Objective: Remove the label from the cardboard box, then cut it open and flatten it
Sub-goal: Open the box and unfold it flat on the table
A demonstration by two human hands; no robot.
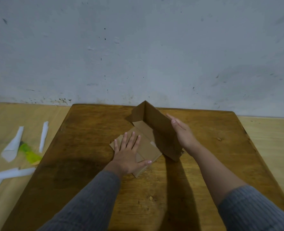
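Light: dim, cool, even on the wall point(138, 47).
Shadows: dark, falling toward the viewer beneath both arms on the table point(88, 130).
Glare: none.
Blur: slight softness overall; white scraps point(13, 147) at left smeared.
Distortion: wide-angle bending at edges.

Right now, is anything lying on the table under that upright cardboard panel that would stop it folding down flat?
Nothing visible does. The right hand rests against the outer face of the upright brown cardboard panel, and the left hand presses the flattened cardboard flaps onto the dark wooden table. The white paper strips lie far left.
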